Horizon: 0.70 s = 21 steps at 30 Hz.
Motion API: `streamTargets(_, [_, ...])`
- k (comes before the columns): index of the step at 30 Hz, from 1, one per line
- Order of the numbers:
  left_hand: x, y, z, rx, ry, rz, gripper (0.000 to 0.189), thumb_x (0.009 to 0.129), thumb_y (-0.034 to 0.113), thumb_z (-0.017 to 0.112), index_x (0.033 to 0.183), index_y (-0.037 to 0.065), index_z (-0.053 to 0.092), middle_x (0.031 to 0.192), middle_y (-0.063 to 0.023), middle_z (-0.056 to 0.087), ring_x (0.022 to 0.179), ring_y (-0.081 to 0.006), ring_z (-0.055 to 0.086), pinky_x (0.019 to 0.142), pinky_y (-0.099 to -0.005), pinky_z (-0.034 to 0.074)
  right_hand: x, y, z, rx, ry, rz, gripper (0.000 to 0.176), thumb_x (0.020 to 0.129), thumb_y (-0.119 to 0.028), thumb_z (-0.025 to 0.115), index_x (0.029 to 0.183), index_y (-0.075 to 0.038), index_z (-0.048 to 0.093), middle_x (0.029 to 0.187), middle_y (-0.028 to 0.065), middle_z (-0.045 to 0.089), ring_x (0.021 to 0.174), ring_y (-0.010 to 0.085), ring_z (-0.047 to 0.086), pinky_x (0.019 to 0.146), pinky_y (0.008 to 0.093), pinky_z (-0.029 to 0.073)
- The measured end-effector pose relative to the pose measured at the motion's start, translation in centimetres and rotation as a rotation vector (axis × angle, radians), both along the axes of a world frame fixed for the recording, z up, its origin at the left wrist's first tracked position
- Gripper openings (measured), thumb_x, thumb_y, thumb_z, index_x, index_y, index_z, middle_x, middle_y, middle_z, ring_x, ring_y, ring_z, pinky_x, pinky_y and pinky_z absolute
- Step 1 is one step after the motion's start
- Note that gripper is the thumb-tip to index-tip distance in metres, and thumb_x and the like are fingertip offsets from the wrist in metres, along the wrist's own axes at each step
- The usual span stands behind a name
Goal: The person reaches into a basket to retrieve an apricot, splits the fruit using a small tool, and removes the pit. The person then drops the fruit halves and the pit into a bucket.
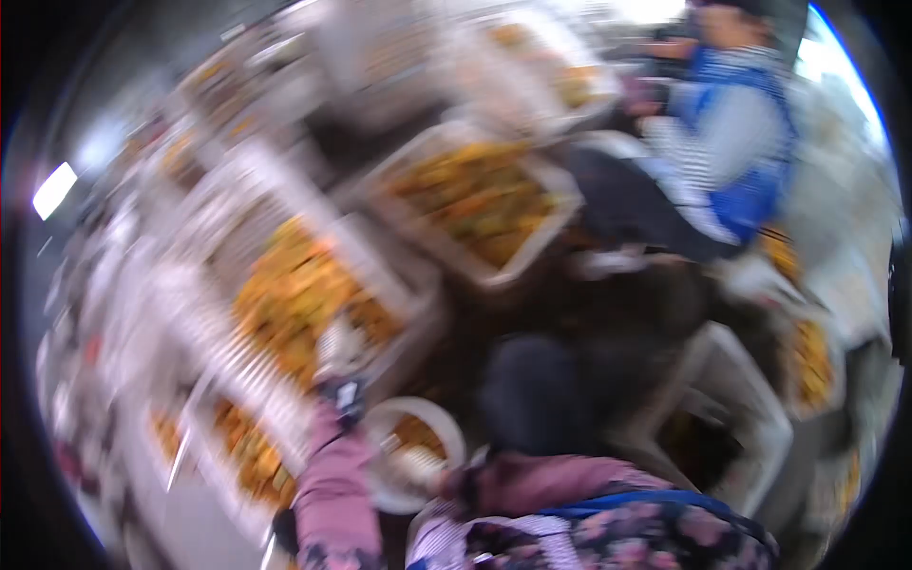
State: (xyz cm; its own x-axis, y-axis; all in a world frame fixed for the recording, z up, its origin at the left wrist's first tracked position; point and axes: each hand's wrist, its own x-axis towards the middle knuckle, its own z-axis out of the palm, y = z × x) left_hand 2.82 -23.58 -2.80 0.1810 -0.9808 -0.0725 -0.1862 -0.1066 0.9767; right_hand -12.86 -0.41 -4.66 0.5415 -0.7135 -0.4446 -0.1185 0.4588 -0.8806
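Note:
My left hand [342, 348], in a pale glove below a pinkish-purple sleeve, reaches into a heap of orange-yellow pieces [299, 290] at the lower end of a large white crate [385, 261]. Motion blur smears its fingers, so I cannot make out a grip. Just below that crate stands a round white bucket [454, 437] with more orange pieces [416, 437] inside. At the bucket's lower right, my right hand [418, 468], also pale-gloved, overlaps its opening. Whether that hand grips the rim or holds pieces cannot be told.
A second filled crate [568, 204] stands ahead. A co-worker in a blue vest [727, 123] sits at the upper right. Another white crate [760, 408] with dark contents is at my right, and a tray of orange pieces [252, 461] lies lower left.

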Motion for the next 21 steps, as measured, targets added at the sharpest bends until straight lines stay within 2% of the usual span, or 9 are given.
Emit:
streamTargets(1, [-1.0,-1.2,-0.7,-0.01,-0.403,-0.067,0.031,0.085,0.025,0.056,0.109,0.005,0.054,0.095,-0.0068,0.059,0.075,-0.0183,0.056,0.069,-0.0302,0.049,0.5,-1.2,-0.4,0.041,-0.034,-0.107,0.036,0.094,-0.041,0.037,0.094,-0.01,0.058,0.079,0.0037,0.056,0.065,0.0199,0.054,0.059,0.0374,0.047])
streamTargets(2, [-1.6,-2.6,-0.8,-0.026,-0.591,-0.116,0.031,0.085,0.025,0.056,0.109,0.005,0.054,0.095,-0.0068,0.059,0.075,-0.0183,0.056,0.069,-0.0301,0.049,0.1,-2.5,0.1,0.146,-0.074,-0.215,0.036,0.094,-0.04,0.037,0.095,-0.01,0.058,0.079,0.0038,0.056,0.066,0.0199,0.054,0.06,0.0373,0.047])
streamTargets(4, [-2.3,-4.1,-1.2,-0.033,-0.727,-0.135,0.03,0.085,0.024,0.055,0.109,0.005,0.054,0.094,-0.0068,0.059,0.074,-0.0183,0.055,0.068,-0.0299,0.048,-1.2,-4.6,1.3,0.266,-0.132,-0.352,0.036,0.094,-0.04,0.038,0.096,-0.01,0.058,0.08,0.0039,0.056,0.068,0.02,0.054,0.062,0.0369,0.047])
streamTargets(7, [-2.8,-3.6,-0.9,0.005,-0.72,-0.118,0.03,0.085,0.023,0.055,0.109,0.005,0.054,0.094,-0.0069,0.058,0.074,-0.0183,0.055,0.067,-0.0297,0.048,-2.9,-5.7,2.0,0.301,-0.179,-0.477,0.035,0.095,-0.038,0.038,0.097,-0.009,0.058,0.082,0.0041,0.057,0.07,0.0201,0.054,0.064,0.0364,0.046])
streamTargets(12, [-4.5,-1.3,0.9,0.032,-0.561,-0.097,0.028,0.086,0.022,0.054,0.108,0.006,0.053,0.092,-0.007,0.058,0.073,-0.0183,0.055,0.065,-0.0292,0.048,-5.4,-5.7,2.4,0.283,-0.215,-0.599,0.035,0.095,-0.037,0.038,0.099,-0.009,0.058,0.086,0.0044,0.057,0.074,0.0202,0.054,0.068,0.0356,0.046])
streamTargets(21, [-4.9,4.4,3.5,0.076,-0.256,-0.074,0.026,0.086,0.02,0.053,0.108,0.006,0.053,0.089,-0.0071,0.057,0.072,-0.0182,0.055,0.062,-0.0284,0.047,-5.7,-5.8,2.1,0.236,-0.242,-0.688,0.033,0.095,-0.033,0.039,0.102,-0.007,0.059,0.091,0.0049,0.058,0.081,0.0205,0.054,0.074,0.0341,0.046])
